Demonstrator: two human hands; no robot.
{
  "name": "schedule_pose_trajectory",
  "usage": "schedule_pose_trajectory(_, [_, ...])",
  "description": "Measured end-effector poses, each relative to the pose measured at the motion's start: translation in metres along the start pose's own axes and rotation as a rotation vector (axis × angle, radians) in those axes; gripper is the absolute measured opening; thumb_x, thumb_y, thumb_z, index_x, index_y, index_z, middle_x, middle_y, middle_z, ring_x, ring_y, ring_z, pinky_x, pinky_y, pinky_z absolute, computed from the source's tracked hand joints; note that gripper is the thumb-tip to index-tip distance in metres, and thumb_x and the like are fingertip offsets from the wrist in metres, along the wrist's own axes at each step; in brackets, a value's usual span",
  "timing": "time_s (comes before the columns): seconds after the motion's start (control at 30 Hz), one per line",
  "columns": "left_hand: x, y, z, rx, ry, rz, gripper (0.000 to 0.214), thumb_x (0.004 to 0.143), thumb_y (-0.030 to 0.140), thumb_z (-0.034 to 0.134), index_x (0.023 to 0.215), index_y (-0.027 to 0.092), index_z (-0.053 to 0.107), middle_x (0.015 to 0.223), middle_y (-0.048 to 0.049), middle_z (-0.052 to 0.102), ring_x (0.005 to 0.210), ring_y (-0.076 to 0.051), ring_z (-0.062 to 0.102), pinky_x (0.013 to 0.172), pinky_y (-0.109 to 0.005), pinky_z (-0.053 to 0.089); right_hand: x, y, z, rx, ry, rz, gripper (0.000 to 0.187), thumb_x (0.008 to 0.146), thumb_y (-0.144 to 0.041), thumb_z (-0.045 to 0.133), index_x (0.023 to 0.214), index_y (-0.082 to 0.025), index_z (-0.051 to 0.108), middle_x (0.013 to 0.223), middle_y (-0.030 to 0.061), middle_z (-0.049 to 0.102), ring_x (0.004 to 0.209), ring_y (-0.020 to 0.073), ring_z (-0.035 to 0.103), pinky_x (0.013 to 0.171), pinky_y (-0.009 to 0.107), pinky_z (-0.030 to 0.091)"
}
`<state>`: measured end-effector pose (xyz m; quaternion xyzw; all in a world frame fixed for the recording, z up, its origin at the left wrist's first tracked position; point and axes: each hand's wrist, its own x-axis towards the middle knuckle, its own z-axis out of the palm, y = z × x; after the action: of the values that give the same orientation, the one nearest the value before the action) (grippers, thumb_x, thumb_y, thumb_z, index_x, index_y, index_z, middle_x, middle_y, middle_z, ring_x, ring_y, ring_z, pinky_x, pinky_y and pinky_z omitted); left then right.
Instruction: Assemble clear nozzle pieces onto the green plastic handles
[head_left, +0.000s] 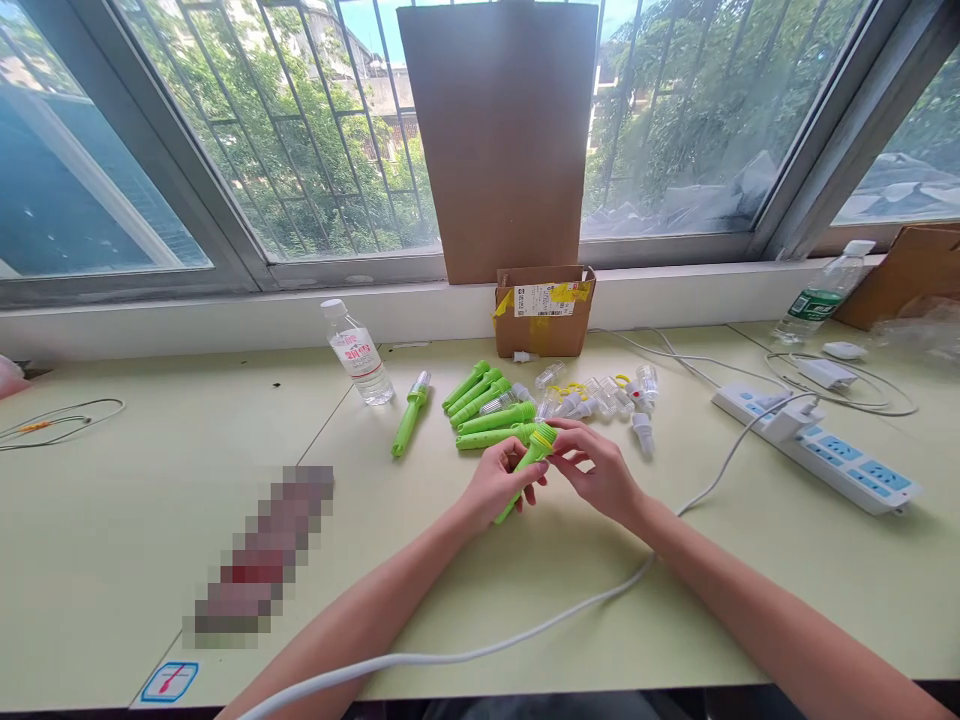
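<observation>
1. Your left hand [504, 482] has its fingers curled around one green tube [534, 454], clamping it mid-body.
2. Your right hand [598, 470] has thumb and fingertips drawn together at that tube's far end; you cannot tell from here whether they pinch it.
3. The held tube is bright green and slim, tilted with its ribbed, wider end up beside your right fingertips, where yellow [541, 440] shows; its narrow end pokes out below your left fingers.
4. Just beyond your left fingers lie five more green tubes [493, 417], bunched together.
5. Left of your fingers, one capped green tube [410, 418] lies apart, its clear end pointing away.
6. Past your right fingertips sits one separate white nozzle [643, 434]; the clear caps [611, 397] behind are too jumbled to count.
7. Farther off, straight ahead of your fingers, stands one small cardboard box [544, 325].
</observation>
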<state>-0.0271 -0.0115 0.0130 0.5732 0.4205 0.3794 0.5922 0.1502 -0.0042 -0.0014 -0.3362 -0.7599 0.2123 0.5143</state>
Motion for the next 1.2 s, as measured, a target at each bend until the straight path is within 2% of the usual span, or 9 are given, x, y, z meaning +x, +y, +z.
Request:
schedule_pose_trajectory(0.2, [0.0015,-0.0013,-0.0004,-0.009,-0.037,-0.004,0.041,0.077,0.054,0.06,0.082,0.014,0.055,0.07,-0.0026,0.064,0.046,-0.011,0.057,0.04,-0.021,0.041,0.0001,0.0004,0.0007,0.007,-0.003,0.031,0.004,0.085,-0.022,0.057,0.09,-0.021,0.056,0.117,0.0113,0.06,0.072,0.0137,0.067,0.054,0.028,0.059])
schedule_pose_trajectory(0.5, [0.0039,-0.0049,-0.002,-0.096,-0.06,-0.024,0.044,0.078,0.058,0.057,0.082,0.014,0.058,0.064,-0.0006,0.056,0.051,-0.01,0.053,0.042,-0.021,0.042,0.0005,0.0042,0.001,0.01,-0.011,0.048,0.005,0.087,-0.025,0.055,0.09,-0.021,0.057,0.118,0.0112,0.06,0.071,0.0131,0.066,0.054,0.027,0.059])
schedule_pose_trajectory(0.67, [0.0034,-0.0047,-0.001,-0.05,-0.042,-0.045,0.044,0.08,0.06,0.052,0.084,0.016,0.053,0.055,0.0034,0.053,0.035,-0.007,0.042,0.032,-0.018,0.03,0.0008,0.0034,0.0008,0.004,-0.022,0.059,0.007,0.087,-0.028,0.056,0.09,-0.021,0.058,0.117,0.0113,0.061,0.069,0.0135,0.066,0.053,0.028,0.059])
schedule_pose_trajectory(0.77, [0.0029,-0.0054,-0.0003,-0.013,0.006,-0.035,0.043,0.074,0.055,0.063,0.091,0.019,0.045,0.056,0.0055,0.057,0.03,-0.007,0.042,0.028,-0.017,0.026,0.0008,0.0021,0.0012,0.005,-0.023,0.047,0.006,0.087,-0.027,0.056,0.088,-0.021,0.058,0.116,0.0113,0.061,0.073,0.0149,0.066,0.053,0.028,0.059])
schedule_pose_trajectory(0.87, [0.0029,-0.0061,0.0001,0.006,0.032,-0.018,0.044,0.068,0.049,0.072,0.084,0.02,0.041,0.059,0.0039,0.061,0.032,-0.008,0.047,0.028,-0.017,0.028,0.0003,0.0017,0.0013,0.011,-0.026,0.047,0.005,0.086,-0.025,0.056,0.087,-0.021,0.057,0.116,0.0119,0.061,0.082,0.0176,0.067,0.054,0.028,0.059])
schedule_pose_trajectory(0.97, [0.0027,-0.0051,0.0004,-0.013,0.06,-0.03,0.044,0.067,0.05,0.071,0.078,0.02,0.041,0.067,-0.0014,0.066,0.041,-0.013,0.058,0.03,-0.018,0.033,0.0,0.002,0.001,0.0,-0.021,0.052,0.004,0.086,-0.024,0.057,0.086,-0.02,0.057,0.115,0.0123,0.062,0.088,0.0201,0.067,0.054,0.029,0.059])
schedule_pose_trajectory(1.2, [0.0013,-0.001,0.0021,-0.019,0.057,-0.048,0.044,0.07,0.055,0.068,0.081,0.015,0.053,0.078,-0.0079,0.07,0.056,-0.017,0.066,0.041,-0.021,0.043,0.0009,0.0002,-0.0003,0.002,-0.025,0.052,0.008,0.084,-0.028,0.06,0.087,-0.02,0.057,0.114,0.013,0.062,0.095,0.0239,0.067,0.055,0.03,0.06])
